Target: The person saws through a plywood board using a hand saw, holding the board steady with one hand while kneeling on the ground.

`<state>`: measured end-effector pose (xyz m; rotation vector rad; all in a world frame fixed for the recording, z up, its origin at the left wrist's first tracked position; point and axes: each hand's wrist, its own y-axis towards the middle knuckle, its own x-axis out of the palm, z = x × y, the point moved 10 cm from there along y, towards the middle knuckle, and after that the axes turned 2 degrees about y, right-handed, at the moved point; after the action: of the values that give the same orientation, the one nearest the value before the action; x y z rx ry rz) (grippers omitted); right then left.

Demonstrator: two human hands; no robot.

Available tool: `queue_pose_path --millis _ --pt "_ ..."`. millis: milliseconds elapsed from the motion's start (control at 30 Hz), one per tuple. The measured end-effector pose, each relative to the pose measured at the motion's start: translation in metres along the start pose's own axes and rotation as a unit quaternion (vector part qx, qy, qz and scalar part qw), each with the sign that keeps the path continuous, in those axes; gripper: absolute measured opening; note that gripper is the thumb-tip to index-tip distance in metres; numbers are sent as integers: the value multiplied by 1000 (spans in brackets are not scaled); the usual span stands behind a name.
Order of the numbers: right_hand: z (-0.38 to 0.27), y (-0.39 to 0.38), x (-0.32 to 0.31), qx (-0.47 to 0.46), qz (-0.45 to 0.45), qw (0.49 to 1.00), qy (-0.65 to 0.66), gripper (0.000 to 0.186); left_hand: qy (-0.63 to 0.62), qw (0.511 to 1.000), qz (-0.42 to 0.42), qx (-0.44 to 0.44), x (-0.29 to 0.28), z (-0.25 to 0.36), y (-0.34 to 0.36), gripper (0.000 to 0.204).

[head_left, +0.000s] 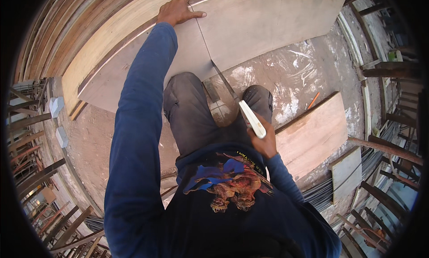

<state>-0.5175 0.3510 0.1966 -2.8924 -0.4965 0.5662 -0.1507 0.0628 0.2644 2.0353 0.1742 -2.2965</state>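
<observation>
A long plywood board (263, 16) lies in front of me, crossed by a dark line from its far edge toward its near edge. At the near end of that line the blade of a hand saw (254, 119) meets the board. My right hand (264, 139) is closed round the saw's white handle, low and close to my right thigh. At the far edge my left hand (178, 11) lies on the board with thumb stretched out beside the line and fingers toward the edge. My left knee is beside the board's near edge.
Stacked wooden sheets (67, 39) stand at the far left. An orange pencil (313, 100) lies on the dusty floor near a smaller plywood piece (313, 135) at my right. Beyond it are a pale panel (346, 175) and dark rods (318, 193). Two grey blocks (56, 107) sit at left.
</observation>
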Motion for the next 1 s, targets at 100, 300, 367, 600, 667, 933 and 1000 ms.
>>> queue_pose_path --millis 100,300,367,600,667,933,1000 --pt "-25 -52 -33 39 -15 999 -5 53 17 1000 -12 -9 16 -21 10 108" --pt "18 84 47 -15 32 999 -40 44 -43 997 19 58 -8 12 10 92" --pt "28 79 43 -2 46 999 24 42 -42 998 0 51 -7 1 12 93" --pt "-10 -45 -14 46 -16 999 -5 53 -38 998 -11 41 13 -21 21 98" --pt "-2 -1 -2 -4 13 1000 5 49 -48 998 -6 47 5 -13 24 98" --pt "6 43 22 16 9 1000 -10 50 -58 998 -8 36 12 -37 55 99" --pt "-10 -20 -2 28 -7 1000 8 58 -43 998 -35 27 27 -49 53 101"
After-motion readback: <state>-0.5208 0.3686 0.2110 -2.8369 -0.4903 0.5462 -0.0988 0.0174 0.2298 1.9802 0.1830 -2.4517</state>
